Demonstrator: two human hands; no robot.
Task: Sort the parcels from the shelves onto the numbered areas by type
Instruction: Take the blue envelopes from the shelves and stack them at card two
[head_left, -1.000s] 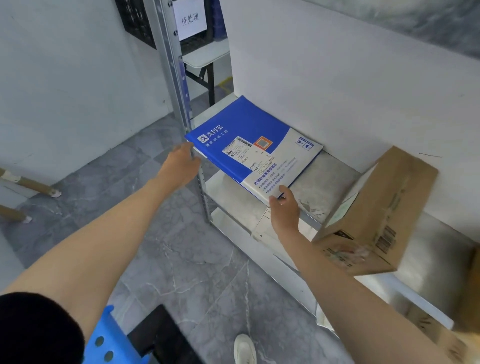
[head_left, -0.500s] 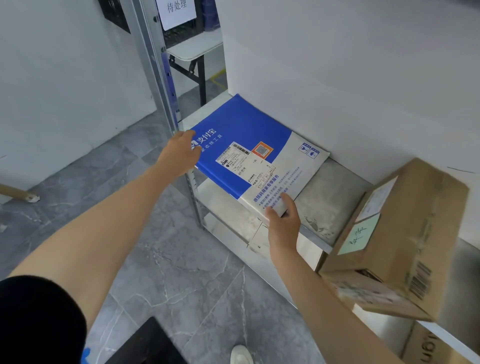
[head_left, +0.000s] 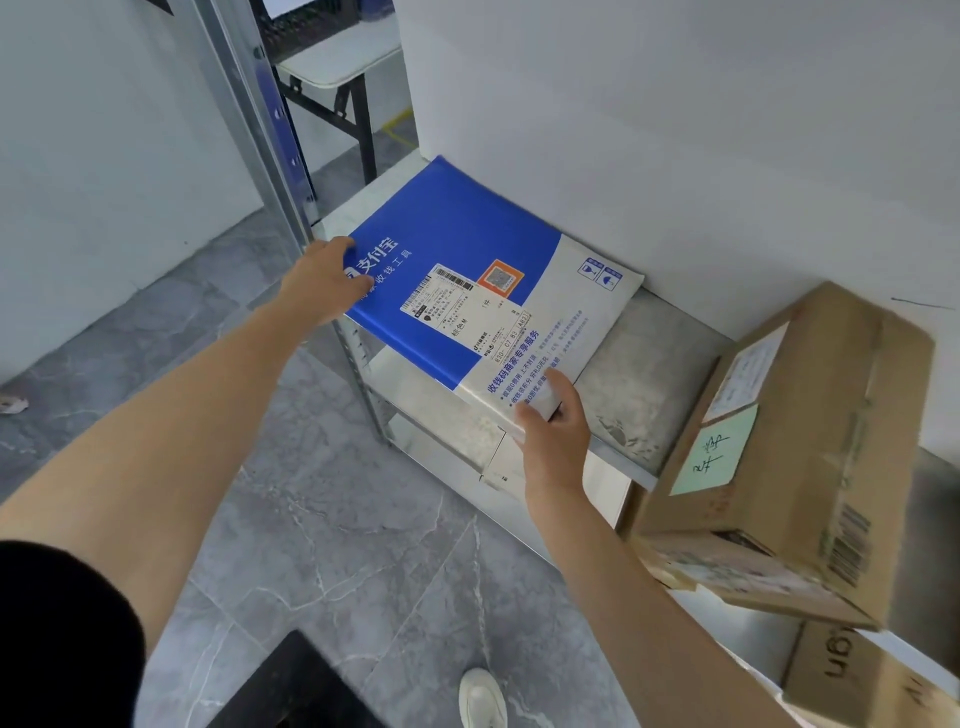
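Two-hand lift off the shelf (head_left: 649, 353)
Mailer (head_left: 467, 291) lies flat, overhanging the front edge. Left hand (head_left: 324, 278) grips its 9 o'clock corner, right hand (head_left: 553, 436) pinches the 5 o'clock one; I'd lift it level.

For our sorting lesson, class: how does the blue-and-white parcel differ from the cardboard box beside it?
The blue-and-white parcel is flat and thin; the cardboard box is bulky. The left hand and right hand grip the parcel; the box is untouched. The box bears a green note; the parcel has none. Both carry printed labels.
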